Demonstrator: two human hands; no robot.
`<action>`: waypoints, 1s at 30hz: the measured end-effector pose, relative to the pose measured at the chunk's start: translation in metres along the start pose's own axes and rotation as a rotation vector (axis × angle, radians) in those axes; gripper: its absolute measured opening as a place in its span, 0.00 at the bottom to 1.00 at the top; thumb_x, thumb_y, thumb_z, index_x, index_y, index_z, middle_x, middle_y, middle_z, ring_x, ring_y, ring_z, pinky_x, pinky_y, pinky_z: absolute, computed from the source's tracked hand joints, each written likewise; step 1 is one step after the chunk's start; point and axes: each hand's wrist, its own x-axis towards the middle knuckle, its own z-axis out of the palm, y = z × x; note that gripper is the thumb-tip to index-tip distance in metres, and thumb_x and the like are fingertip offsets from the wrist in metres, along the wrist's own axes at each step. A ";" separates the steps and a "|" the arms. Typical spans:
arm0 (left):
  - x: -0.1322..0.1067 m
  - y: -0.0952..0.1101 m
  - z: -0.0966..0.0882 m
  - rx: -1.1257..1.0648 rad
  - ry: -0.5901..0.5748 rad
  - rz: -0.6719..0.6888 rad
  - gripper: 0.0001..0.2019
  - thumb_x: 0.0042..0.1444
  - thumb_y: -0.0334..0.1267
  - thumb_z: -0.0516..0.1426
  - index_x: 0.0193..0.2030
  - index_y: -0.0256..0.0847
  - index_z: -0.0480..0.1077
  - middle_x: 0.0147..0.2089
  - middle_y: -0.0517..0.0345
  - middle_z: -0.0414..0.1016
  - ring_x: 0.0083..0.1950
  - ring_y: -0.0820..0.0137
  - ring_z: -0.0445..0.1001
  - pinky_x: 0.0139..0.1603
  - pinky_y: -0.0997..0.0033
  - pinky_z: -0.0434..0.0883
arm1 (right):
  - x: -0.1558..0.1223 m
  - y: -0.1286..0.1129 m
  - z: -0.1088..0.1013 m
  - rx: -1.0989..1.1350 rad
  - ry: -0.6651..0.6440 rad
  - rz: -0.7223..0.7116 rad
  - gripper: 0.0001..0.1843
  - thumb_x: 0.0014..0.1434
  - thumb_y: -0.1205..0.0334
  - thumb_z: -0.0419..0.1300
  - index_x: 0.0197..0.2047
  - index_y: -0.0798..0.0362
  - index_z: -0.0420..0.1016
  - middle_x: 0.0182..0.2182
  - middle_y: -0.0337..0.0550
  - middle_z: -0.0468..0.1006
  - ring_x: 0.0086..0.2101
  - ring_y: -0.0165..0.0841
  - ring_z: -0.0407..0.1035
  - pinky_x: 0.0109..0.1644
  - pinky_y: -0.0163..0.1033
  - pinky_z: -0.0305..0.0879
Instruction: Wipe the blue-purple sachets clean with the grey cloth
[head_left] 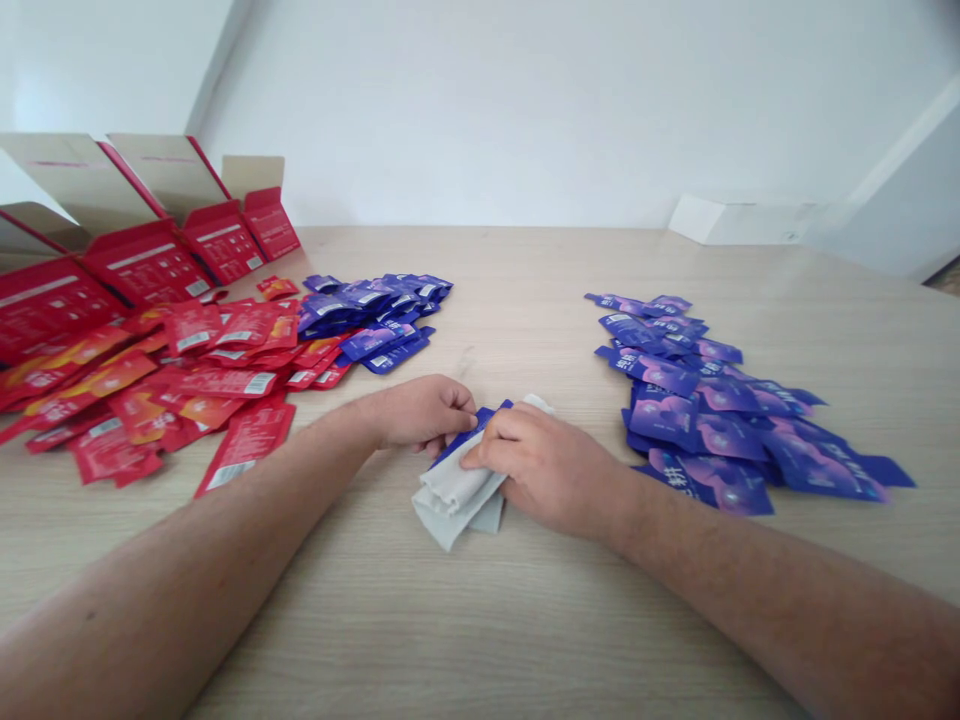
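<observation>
At the middle of the table, a blue-purple sachet (480, 422) lies mostly covered by my right hand and a folded white cloth (459, 482). My left hand (426, 412) is closed, with thumb and index finger pinching the sachet's left edge. Fingers of my right hand (546, 462) are wrapped round the cloth, which is pressed against the sachet. The cloth's loose corners hang toward me. To the right lies a spread of overlapping blue-purple sachets (667, 420). A smaller heap of blue sachets (375, 310) sits beyond my left hand.
Red and orange sachets (217, 345) are piled on the left of the wooden table (480, 620). Behind them stand several red cartons (150, 262) with raised flaps. A white box (739, 220) rests at the back right, against the white wall (525, 110).
</observation>
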 end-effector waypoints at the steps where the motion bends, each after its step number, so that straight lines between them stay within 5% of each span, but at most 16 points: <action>1: 0.000 0.000 0.000 0.000 0.002 0.002 0.08 0.55 0.43 0.55 0.32 0.40 0.67 0.20 0.65 0.67 0.17 0.77 0.65 0.13 0.80 0.58 | 0.000 0.001 -0.001 -0.003 0.005 0.026 0.17 0.59 0.72 0.58 0.50 0.50 0.76 0.42 0.45 0.73 0.44 0.37 0.64 0.50 0.42 0.62; 5: 0.000 0.001 0.000 0.007 0.014 0.005 0.07 0.55 0.41 0.55 0.32 0.40 0.68 0.20 0.66 0.65 0.17 0.78 0.63 0.13 0.81 0.58 | 0.000 0.002 -0.001 -0.020 0.025 0.094 0.17 0.58 0.72 0.59 0.50 0.50 0.75 0.41 0.45 0.73 0.44 0.37 0.64 0.51 0.44 0.62; 10: 0.000 0.001 0.000 0.013 0.002 -0.004 0.09 0.55 0.44 0.55 0.32 0.39 0.68 0.20 0.65 0.67 0.17 0.77 0.65 0.13 0.80 0.58 | 0.000 -0.002 0.000 0.002 -0.022 -0.011 0.17 0.59 0.72 0.58 0.50 0.50 0.76 0.41 0.45 0.73 0.44 0.37 0.64 0.49 0.42 0.62; 16: 0.000 -0.001 0.000 0.003 0.023 0.001 0.08 0.54 0.42 0.55 0.32 0.39 0.68 0.20 0.66 0.65 0.17 0.77 0.63 0.13 0.80 0.57 | 0.000 0.003 -0.002 -0.031 0.017 0.110 0.18 0.58 0.72 0.59 0.51 0.50 0.75 0.41 0.45 0.73 0.44 0.37 0.64 0.51 0.43 0.61; 30: -0.001 0.001 0.000 -0.004 0.000 0.003 0.08 0.55 0.42 0.55 0.31 0.40 0.67 0.20 0.66 0.66 0.17 0.77 0.65 0.13 0.80 0.58 | 0.001 0.000 -0.002 -0.001 -0.009 0.045 0.17 0.59 0.72 0.58 0.50 0.50 0.75 0.41 0.45 0.73 0.44 0.36 0.64 0.50 0.42 0.61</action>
